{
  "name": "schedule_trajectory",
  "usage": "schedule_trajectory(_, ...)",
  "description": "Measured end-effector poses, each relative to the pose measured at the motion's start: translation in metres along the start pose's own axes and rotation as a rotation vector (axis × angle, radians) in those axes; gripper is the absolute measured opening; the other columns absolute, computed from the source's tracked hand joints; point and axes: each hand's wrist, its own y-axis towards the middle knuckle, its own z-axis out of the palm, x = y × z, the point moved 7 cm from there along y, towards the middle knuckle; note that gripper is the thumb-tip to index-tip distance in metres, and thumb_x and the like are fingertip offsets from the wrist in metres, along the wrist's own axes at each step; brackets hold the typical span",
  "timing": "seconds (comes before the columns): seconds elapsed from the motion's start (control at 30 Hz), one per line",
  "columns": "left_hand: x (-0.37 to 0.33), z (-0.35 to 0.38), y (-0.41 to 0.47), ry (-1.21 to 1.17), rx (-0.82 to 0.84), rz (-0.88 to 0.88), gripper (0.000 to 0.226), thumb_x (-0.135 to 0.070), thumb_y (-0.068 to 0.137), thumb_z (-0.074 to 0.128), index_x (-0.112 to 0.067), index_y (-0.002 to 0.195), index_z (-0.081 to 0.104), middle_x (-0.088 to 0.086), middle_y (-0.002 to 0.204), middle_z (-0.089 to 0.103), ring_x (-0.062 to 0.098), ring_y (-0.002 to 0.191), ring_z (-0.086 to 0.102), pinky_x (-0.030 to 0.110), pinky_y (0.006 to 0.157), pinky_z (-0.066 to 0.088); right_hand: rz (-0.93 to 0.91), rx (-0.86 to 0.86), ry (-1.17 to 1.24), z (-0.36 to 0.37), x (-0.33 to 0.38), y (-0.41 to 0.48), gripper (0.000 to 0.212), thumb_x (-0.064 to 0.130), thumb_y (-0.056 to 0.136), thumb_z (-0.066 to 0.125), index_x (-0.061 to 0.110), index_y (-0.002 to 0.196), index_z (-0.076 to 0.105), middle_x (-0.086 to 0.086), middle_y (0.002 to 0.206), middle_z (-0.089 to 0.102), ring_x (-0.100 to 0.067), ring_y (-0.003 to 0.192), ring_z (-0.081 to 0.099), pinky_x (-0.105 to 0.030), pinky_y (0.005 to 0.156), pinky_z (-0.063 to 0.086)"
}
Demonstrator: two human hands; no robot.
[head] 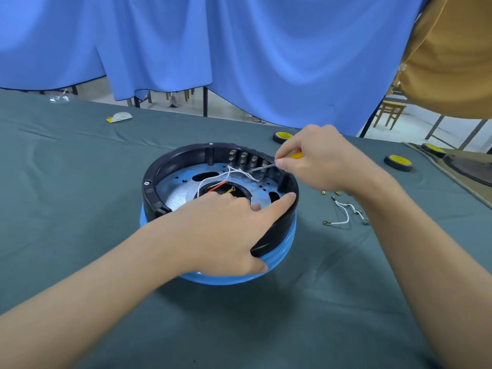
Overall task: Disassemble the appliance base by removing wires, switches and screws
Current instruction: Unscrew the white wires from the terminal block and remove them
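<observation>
Two hands meet at the base (151, 193), a black ring on a blue body that sits upturned on a green cloth (80, 182). The left hand (221, 230) lies over the near rim of the base. Its thumb hooks down the outside wall, its index finger stretches along the right side of the rim, and its other fingers curl down inside, so the hand grips the rim. The right hand (324, 161) is above the far right edge of the base, closed round a screwdriver (296, 155) with a yellow handle. The thin metal shaft slants down and left into the base, toward a row of switches (245, 158) set against the far inner wall.

White wires (234, 173) run from below those switches toward the round hole in the middle of the base. The screwdriver's tip is just beside them, though whether it touches cannot be told. A red wire (218, 186) and a yellow wire (230, 190) show in that middle hole, just beyond the left hand's knuckles.

Right of the base, on the cloth under the right forearm, lie a loose white wire (344, 214) and a few small brass screws (335, 193). Beyond and to the right of the base rest three black discs (398, 162) with yellow tops. A blue curtain (239, 49) hangs behind the base.
</observation>
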Motion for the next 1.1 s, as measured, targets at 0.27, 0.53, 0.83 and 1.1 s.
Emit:
schedule_trajectory(0.27, 0.000, -0.003, 0.000, -0.018, -0.037, -0.017, 0.096, -0.061, 0.085, 0.050, -0.036, 0.145, -0.019, -0.003, 0.094, 0.048, 0.028, 0.089, 0.056, 0.038, 0.077, 0.047, -0.003, -0.054, -0.014, 0.006, 0.001, 0.004, 0.021, 0.022, 0.094, 0.055, 0.020, 0.089, 0.075, 0.018, 0.062, 0.047, -0.016, 0.073, 0.042, -0.025, 0.062, 0.034)
schedule_trajectory(0.53, -0.002, -0.001, 0.000, 0.001, -0.035, -0.013, 0.096, -0.060, 0.085, 0.050, -0.034, 0.148, -0.017, 0.000, 0.096, 0.054, 0.028, 0.085, 0.056, 0.039, 0.076, 0.049, -0.030, -0.041, -0.140, 0.009, 0.012, 0.003, 0.024, 0.015, 0.091, 0.053, 0.010, 0.079, 0.073, -0.003, 0.055, 0.053, -0.020, 0.057, 0.041, -0.031, 0.060, 0.043)
schedule_trajectory(0.83, 0.001, 0.003, 0.001, -0.024, -0.024, -0.025, 0.095, -0.061, 0.085, 0.049, -0.037, 0.146, -0.020, 0.000, 0.108, 0.055, 0.029, 0.098, 0.054, 0.040, 0.082, 0.046, -0.161, 0.116, -0.387, 0.013, 0.046, 0.018, 0.031, 0.008, 0.085, 0.051, 0.013, 0.059, 0.034, -0.009, 0.059, 0.036, -0.032, 0.064, 0.042, -0.030, 0.052, 0.033)
schedule_trajectory(1.1, 0.001, 0.001, -0.001, -0.025, -0.009, -0.017, 0.092, -0.060, 0.086, 0.049, -0.038, 0.143, -0.020, 0.002, 0.113, 0.056, 0.033, 0.104, 0.053, 0.045, 0.090, 0.045, -0.071, 0.263, -0.241, -0.009, 0.026, 0.046, 0.018, 0.015, 0.086, 0.059, 0.020, 0.080, 0.075, 0.005, 0.068, 0.068, -0.020, 0.076, 0.057, -0.031, 0.068, 0.050)
